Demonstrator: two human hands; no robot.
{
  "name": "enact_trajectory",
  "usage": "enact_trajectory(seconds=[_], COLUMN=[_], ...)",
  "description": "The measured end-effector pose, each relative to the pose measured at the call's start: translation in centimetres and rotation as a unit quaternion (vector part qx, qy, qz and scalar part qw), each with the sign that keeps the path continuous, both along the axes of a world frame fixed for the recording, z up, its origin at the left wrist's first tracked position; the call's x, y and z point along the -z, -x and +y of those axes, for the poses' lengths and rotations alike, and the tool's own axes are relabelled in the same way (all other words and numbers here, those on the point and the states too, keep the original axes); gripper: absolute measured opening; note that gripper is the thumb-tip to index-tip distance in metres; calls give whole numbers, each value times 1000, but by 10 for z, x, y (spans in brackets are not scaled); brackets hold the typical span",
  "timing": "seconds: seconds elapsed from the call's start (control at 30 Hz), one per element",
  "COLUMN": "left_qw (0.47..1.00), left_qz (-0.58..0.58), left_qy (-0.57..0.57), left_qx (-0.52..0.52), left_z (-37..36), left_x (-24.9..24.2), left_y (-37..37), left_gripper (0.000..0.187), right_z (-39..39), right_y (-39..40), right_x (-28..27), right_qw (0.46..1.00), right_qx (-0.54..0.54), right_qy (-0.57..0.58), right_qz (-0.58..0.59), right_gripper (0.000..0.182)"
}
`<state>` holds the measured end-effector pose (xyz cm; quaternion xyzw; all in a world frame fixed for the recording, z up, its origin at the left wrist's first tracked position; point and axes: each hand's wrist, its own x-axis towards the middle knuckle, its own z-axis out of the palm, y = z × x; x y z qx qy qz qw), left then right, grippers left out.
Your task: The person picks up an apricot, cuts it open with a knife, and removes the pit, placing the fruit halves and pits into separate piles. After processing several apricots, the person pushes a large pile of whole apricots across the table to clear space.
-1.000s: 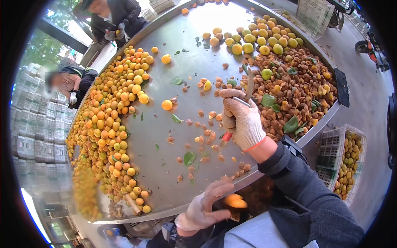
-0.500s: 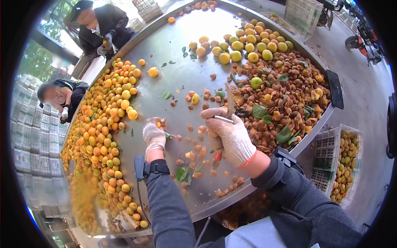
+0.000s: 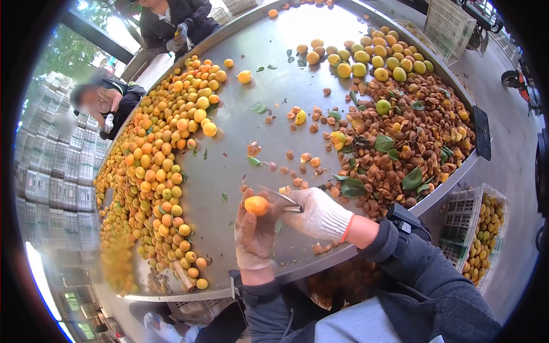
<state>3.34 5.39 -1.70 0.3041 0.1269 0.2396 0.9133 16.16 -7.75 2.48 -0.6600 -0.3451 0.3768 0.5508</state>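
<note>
My left hand, in a pale work glove, holds an orange apricot up at its fingertips, palm turned upward. Close at its right, my gloved right hand is closed around a small knife with a thin curved blade. The blade points left and overlaps the space just above the apricot. Beneath and beyond both hands lies the metal table, with scattered brown stones, scraps of fruit and green leaves.
Whole apricots are heaped along the table's left side. Brown apricot stones pile at the right, with larger yellow-green fruit behind. A fruit-filled crate stands at the lower right. Two people are beyond the left edge.
My left hand has come nearer me and turned palm up, now with a whole apricot in it. The knife has swung from upright to pointing left beside the fruit. The whole view has shifted.
</note>
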Motion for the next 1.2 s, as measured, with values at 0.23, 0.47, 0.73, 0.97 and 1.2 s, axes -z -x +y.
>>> enact_trajectory(seconds=[0.23, 0.47, 0.73, 0.97, 1.2], left_qw=[999, 998, 996, 995, 956], left_qz=[14, 33, 40, 32, 178], left_qy=[42, 3, -10, -15, -190], left_qx=[-27, -58, -84, -92, -133], left_z=[-16, -20, -23, -32, -49], left_x=[3, -1, -6, -7, -21], left_y=[8, 15, 16, 13, 8], left_gripper=[48, 45, 41, 43, 44], right_z=[0, 4, 2, 3, 6], right_y=[18, 28, 37, 39, 23], right_x=[4, 4, 14, 18, 8], right_qw=[987, 982, 977, 970, 966], right_qx=[-60, -64, -42, -17, -97], right_qy=[69, 91, 66, 66, 151], right_qz=[-134, -151, -197, -235, -186], right_gripper=[26, 24, 14, 16, 16])
